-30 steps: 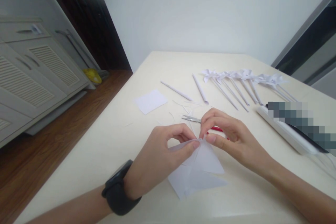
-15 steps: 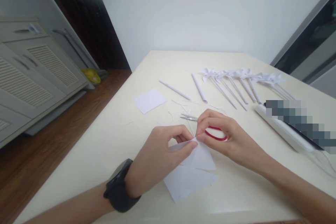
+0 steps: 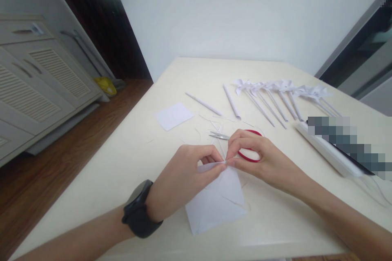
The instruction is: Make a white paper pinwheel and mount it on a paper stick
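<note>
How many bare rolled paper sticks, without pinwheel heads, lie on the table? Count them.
2. One thin stick lies beyond the scissors; a thicker one lies to its right, beside the pinwheels.

1. The paper point(image 3: 219, 206) is white, thin and nearly square.
2. Most of it lies flat on the table point(image 3: 128, 171).
3. Its far corner is lifted up, pinched between the left hand point(image 3: 186, 175) and the right hand point(image 3: 260, 159).
</note>
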Action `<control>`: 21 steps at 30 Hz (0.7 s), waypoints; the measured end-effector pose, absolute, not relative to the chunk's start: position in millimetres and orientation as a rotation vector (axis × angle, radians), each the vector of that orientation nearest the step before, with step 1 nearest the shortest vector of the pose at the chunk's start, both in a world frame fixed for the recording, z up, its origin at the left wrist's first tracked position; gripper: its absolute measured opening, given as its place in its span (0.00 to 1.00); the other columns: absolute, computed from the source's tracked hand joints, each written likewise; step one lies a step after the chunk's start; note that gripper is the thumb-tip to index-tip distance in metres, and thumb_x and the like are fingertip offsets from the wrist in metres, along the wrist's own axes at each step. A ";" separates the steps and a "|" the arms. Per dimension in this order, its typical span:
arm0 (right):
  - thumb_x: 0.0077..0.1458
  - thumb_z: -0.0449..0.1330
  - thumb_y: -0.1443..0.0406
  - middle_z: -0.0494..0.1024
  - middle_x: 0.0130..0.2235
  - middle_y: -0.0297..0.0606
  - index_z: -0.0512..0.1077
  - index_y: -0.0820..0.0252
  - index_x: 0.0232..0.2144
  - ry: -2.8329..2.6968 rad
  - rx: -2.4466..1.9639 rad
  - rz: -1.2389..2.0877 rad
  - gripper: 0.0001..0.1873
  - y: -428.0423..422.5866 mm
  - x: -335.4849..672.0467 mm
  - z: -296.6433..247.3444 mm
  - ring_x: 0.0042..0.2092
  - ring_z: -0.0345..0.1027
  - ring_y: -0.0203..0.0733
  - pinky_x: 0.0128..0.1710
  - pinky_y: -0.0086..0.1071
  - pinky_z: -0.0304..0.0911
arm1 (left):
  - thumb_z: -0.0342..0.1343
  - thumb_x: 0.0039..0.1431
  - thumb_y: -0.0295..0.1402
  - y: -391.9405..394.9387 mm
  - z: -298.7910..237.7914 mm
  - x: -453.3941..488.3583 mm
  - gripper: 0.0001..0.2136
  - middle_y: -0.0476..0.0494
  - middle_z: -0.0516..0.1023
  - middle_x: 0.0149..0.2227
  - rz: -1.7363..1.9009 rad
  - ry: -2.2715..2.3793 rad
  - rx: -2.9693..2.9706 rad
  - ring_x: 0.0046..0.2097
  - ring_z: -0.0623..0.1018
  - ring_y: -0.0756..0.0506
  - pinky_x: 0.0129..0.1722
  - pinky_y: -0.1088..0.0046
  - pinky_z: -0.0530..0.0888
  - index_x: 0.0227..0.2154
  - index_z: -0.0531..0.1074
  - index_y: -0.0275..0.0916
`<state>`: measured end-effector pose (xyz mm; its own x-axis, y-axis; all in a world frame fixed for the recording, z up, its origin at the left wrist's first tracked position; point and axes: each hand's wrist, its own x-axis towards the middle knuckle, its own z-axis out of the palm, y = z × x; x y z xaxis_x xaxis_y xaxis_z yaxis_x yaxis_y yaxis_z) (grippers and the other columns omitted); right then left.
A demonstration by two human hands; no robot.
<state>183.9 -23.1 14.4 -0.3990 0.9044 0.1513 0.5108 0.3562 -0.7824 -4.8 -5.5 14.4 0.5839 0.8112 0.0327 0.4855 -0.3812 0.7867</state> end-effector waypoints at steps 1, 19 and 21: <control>0.52 0.58 0.66 0.68 0.34 0.31 0.70 0.57 0.26 -2.036 -1.224 0.894 0.04 -22.9 184.1 13.8 0.36 0.64 0.33 0.39 0.30 0.58 | 0.50 0.55 0.33 -5.6 14.1 -4.9 0.07 0.56 0.76 0.27 0.541 1.031 2.049 0.31 0.73 0.52 0.29 0.79 0.64 0.26 0.71 0.40; 0.51 0.59 0.68 0.67 0.31 0.31 0.69 0.59 0.24 -1.986 -1.227 0.908 0.05 -23.3 183.4 12.8 0.35 0.62 0.34 0.37 0.30 0.57 | 0.50 0.55 0.34 -6.1 13.9 -4.9 0.07 0.54 0.74 0.27 0.537 1.018 2.024 0.32 0.72 0.51 0.31 0.77 0.65 0.26 0.71 0.40; 0.51 0.59 0.68 0.67 0.31 0.31 0.68 0.59 0.23 -1.998 -1.265 0.858 0.06 -25.4 182.3 13.8 0.35 0.62 0.35 0.36 0.31 0.57 | 0.50 0.55 0.34 -5.7 12.8 -5.1 0.07 0.54 0.74 0.27 0.530 1.012 2.018 0.32 0.72 0.50 0.31 0.76 0.65 0.26 0.71 0.39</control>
